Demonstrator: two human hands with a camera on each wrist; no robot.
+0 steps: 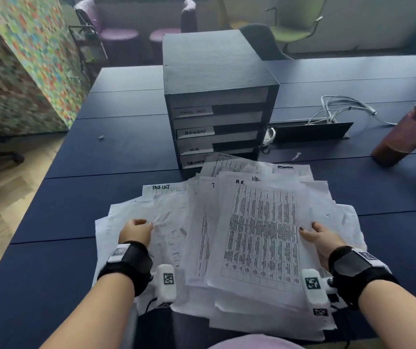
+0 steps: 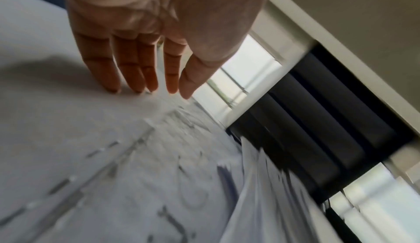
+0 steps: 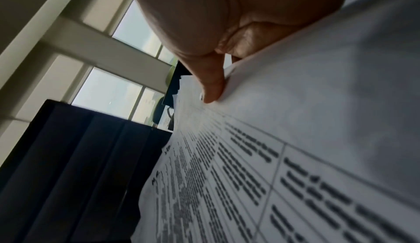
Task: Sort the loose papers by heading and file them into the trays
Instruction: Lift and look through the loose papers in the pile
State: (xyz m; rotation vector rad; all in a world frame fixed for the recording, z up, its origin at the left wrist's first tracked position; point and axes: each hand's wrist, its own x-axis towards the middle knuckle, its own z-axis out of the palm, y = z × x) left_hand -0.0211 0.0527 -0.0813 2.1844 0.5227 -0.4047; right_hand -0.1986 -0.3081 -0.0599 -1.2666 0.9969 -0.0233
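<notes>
A loose pile of printed papers (image 1: 227, 248) lies spread on the dark blue table (image 1: 116, 152), in front of a black tray unit (image 1: 217, 96) with labelled shelves. Readable labels are ADMIN (image 1: 195, 132) and a faint TASK LIST above it. The top sheet (image 1: 262, 230) is a printed table headed HR. A sheet headed TASK LIST (image 1: 166, 197) lies at the left. My left hand (image 1: 136, 231) rests on the left sheets, and its straight fingers (image 2: 136, 78) touch the paper. My right hand (image 1: 320, 238) pinches the HR sheet's right edge (image 3: 295, 121). Its thumb (image 3: 212, 88) is on top and the fingers are hidden beneath.
A brown bottle (image 1: 403, 137) stands at the right, beside white cables (image 1: 340, 109) and a raised black cable flap (image 1: 312, 132). A colourful panel (image 1: 20, 66) borders the table's left side. Chairs stand beyond the far edge.
</notes>
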